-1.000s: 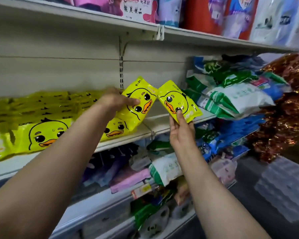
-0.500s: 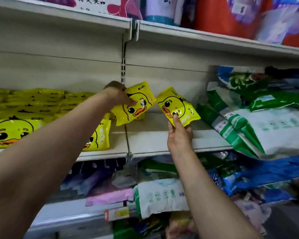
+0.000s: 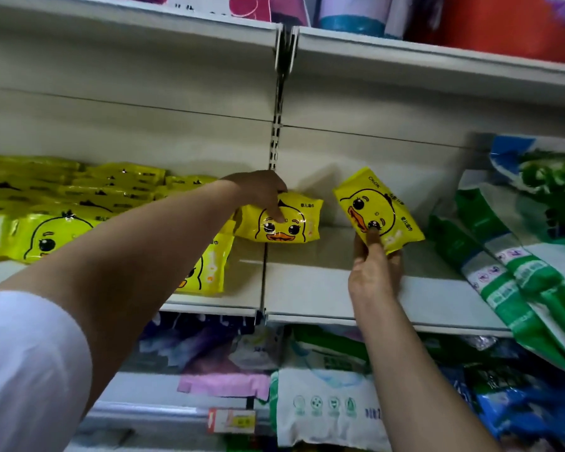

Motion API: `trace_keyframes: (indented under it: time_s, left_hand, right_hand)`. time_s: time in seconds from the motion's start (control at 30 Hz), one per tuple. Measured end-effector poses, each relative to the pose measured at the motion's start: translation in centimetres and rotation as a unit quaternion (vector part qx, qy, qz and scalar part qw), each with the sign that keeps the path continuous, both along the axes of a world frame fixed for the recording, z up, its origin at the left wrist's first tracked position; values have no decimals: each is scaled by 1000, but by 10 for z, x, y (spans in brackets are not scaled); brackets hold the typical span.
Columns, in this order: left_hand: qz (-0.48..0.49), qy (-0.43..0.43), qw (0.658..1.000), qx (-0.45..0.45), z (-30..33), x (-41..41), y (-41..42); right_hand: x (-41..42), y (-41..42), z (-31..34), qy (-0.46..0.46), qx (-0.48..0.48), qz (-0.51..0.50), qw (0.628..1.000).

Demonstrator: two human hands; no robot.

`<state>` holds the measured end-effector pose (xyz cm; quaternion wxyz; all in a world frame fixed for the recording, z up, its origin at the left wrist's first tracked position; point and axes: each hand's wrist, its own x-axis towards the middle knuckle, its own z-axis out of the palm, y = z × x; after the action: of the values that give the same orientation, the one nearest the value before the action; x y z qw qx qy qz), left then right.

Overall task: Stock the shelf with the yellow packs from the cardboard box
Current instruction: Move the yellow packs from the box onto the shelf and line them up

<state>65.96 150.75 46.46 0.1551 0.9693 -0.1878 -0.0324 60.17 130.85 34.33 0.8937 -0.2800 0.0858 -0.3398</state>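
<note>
You are reaching both hands up to the middle shelf (image 3: 340, 288). Your left hand (image 3: 261, 190) is gripping a yellow duck pack (image 3: 284, 223) from above, thumb on its printed face, the other fingers hidden behind its top edge; the pack is lying almost level, resting partly on the shelf and partly on another yellow pack (image 3: 209, 269) under it, right at the shelf joint below the slotted upright (image 3: 276, 141). Your right hand (image 3: 374, 269) is pinching a second duck pack (image 3: 377, 210) by its lower corner, thumb on the front over the duck's eye, fingers behind; this one is being held tilted, off the shelf surface, just right of the first pack and not touching it. A row of stacked yellow packs (image 3: 62, 203) is filling the shelf to the left. Green and white bags (image 3: 519, 256) are leaning on the right end of the same shelf. Mixed packets are sitting on the lower shelf (image 3: 323, 406), blurred. The cardboard box is out of view. A white sleeve (image 3: 30, 370) is covering your left upper arm.
</note>
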Motion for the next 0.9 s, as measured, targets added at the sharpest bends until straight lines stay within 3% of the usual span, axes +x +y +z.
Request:
trace_keyframes:
  time_s: [0.17,0.47,0.77,0.83,0.9]
  left_hand:
    - [-5,0,999,38,-10,13,7]
    - [-1,-24,998,49,-14,30,8]
    - [-18,-66,996,58,-28,27,8]
    - [-11,-80,996,35,-23,25,10]
    - [6,-115,992,-44,-11,22,13]
  right_hand:
    - [3,5,-4,43,-25,25,998]
    - [-3,13,-2,34,-128,76,988]
    - [-1,12,-1,24,-148,96,984]
    - [-2,12,-2,27,-151,101,983]
    - [-3,12,-1,32,-155,110,981]
